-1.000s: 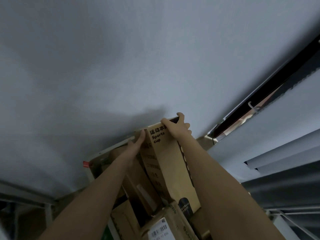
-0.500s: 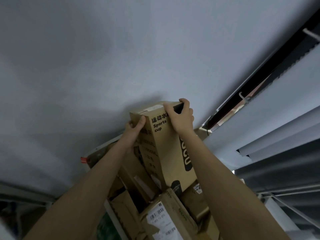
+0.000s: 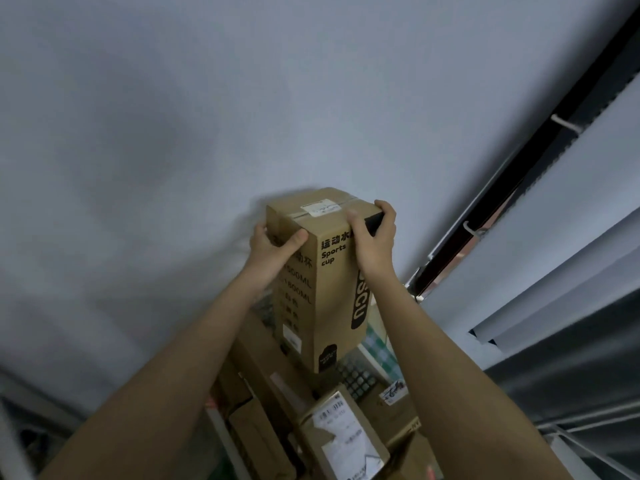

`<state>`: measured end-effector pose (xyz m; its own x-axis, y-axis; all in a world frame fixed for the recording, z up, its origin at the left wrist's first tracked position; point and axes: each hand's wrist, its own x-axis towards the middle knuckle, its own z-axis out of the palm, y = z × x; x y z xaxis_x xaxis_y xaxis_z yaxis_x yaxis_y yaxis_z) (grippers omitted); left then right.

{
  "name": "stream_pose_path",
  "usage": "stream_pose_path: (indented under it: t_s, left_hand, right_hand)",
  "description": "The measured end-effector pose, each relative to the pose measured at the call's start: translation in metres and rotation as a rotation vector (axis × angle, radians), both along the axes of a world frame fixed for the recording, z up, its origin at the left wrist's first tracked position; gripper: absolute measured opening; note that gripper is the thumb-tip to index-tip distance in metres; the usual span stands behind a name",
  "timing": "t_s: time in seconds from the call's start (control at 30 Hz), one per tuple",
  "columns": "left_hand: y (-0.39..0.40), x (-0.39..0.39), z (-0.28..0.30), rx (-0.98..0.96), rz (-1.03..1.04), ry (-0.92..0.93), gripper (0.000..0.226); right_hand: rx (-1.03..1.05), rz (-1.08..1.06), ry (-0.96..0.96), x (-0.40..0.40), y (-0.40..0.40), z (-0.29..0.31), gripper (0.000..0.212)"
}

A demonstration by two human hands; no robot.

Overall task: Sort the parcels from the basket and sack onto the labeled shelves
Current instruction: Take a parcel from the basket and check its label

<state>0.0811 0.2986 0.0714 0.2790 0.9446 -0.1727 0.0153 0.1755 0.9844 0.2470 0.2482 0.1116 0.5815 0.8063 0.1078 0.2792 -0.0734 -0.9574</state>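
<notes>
Both hands' fingers (image 3: 384, 216) — round box (image 3: 332, 271) top

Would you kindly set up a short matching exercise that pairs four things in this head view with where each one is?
Things:
1. left hand
2. right hand
3. Sports cup box
4. parcel with white shipping label

Places:
A. lying among the boxes below
B. held upright between both hands
C. gripping the box's upper right corner
D. gripping the box's upper left edge

Pairs: 1-D, 2-C, 3-B, 4-A
</notes>
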Motion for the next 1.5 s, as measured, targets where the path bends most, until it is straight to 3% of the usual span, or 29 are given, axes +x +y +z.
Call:
stream_pose_path:
  t_s: [0.37, 0.57, 0.8, 0.9, 0.97, 1.1, 1.17, 1.27, 1.33, 1.4, 1.5]
  left_hand:
    - [-0.049, -0.030, 0.077, 0.251, 0.053, 0.234, 0.130]
    - [-0.079, -0.052, 0.062, 0.250, 0.017, 0.404, 0.107]
    - [-0.102, -0.060, 0.032, 0.126, -0.072, 0.463, 0.098]
    - [-0.107, -0.060, 0.029, 0.131, -0.086, 0.469, 0.080]
    - [-0.108, -0.059, 0.033, 0.120, -0.063, 0.446, 0.075]
    - [-0.104, -0.055, 0.034, 0.100, -0.030, 0.446, 0.077]
    - [-0.104, -0.051, 0.036, 0.100, 0.016, 0.475, 0.070]
    - [-0.105, -0.048, 0.031, 0.127, -0.010, 0.467, 0.070]
    - [-0.106, -0.044, 0.026, 0.095, -0.044, 0.369, 0.070]
    - [-0.107, -0.044, 0.019, 0.001, -0.047, 0.275, 0.055]
    - [-0.104, -0.056, -0.007, -0.109, -0.063, 0.357, 0.045]
  right_hand:
    - [0.138, 0.177, 0.222, -0.012, -0.034, 0.037, 0.067]
    - [-0.186, 0.348, 0.281, -0.012, -0.049, 0.032, 0.078]
    - [-0.296, 0.362, 0.256, -0.020, -0.054, 0.009, 0.087]
    - [-0.281, 0.356, 0.269, -0.020, -0.057, 0.002, 0.086]
    - [-0.276, 0.321, 0.187, -0.022, -0.056, 0.004, 0.082]
    - [-0.350, 0.270, -0.263, -0.035, -0.058, 0.015, 0.062]
    - [-0.473, 0.313, -0.469, -0.045, -0.065, 0.019, 0.067]
    - [-0.664, 0.368, -0.487, -0.054, -0.071, 0.028, 0.090]
    - [-0.672, 0.346, -0.466, -0.050, -0.072, 0.030, 0.099]
    - [-0.672, 0.318, -0.485, -0.038, -0.072, 0.025, 0.105]
    - [-0.690, 0.306, -0.446, -0.017, -0.068, 0.017, 0.117]
